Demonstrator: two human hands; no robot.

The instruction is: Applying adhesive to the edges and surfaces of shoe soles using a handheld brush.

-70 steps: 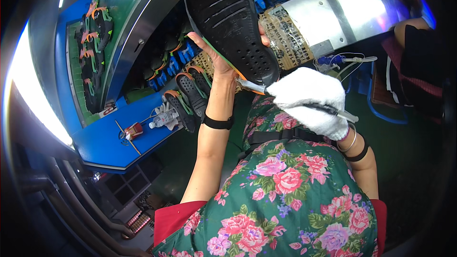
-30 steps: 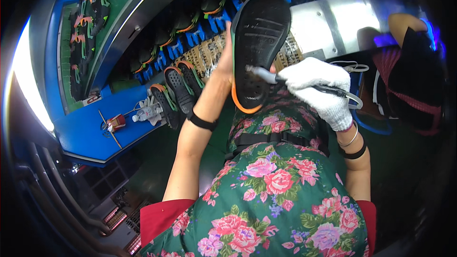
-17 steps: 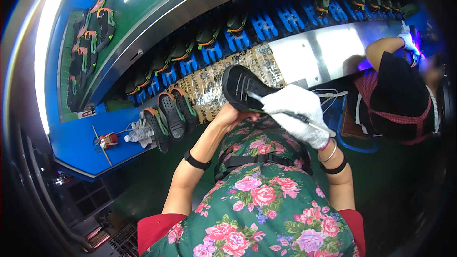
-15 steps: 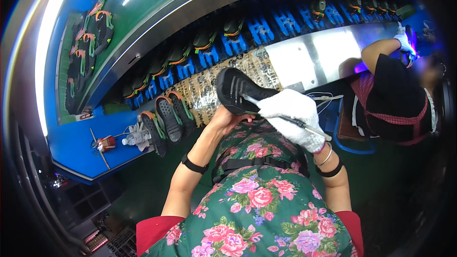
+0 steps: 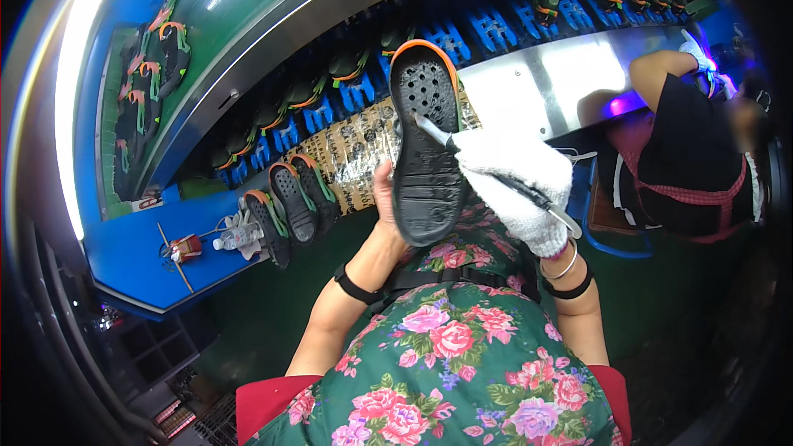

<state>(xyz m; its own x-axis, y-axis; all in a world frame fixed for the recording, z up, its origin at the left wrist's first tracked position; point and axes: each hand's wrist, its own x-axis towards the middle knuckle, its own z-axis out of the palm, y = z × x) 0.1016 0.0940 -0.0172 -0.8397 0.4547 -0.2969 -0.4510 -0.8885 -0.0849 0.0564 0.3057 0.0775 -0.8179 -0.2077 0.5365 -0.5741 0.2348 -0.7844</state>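
Clear bottle (image 5: 238, 238) lies on blue worktop (image 5: 124, 256); contents hard to make out. Left grip (image 5: 387, 211) clasps black sole (image 5: 425, 177) above lap, fingers mostly hidden behind it. Gloved right grip (image 5: 516, 177) closed around brush (image 5: 436, 130), tip near holes. Since earlier frame, sole turned: orange-rimmed end now points upward.

The long black moulded shoe (image 5: 427, 192) is up in front of the tan taped cardboard strip (image 5: 349, 149). Over to its left are three black-and-orange perforated shoes (image 5: 295, 202), then a clear plastic bottle (image 5: 234, 239) on the blue angular bench (image 5: 124, 256); right, a flat silver metal plate (image 5: 570, 70).
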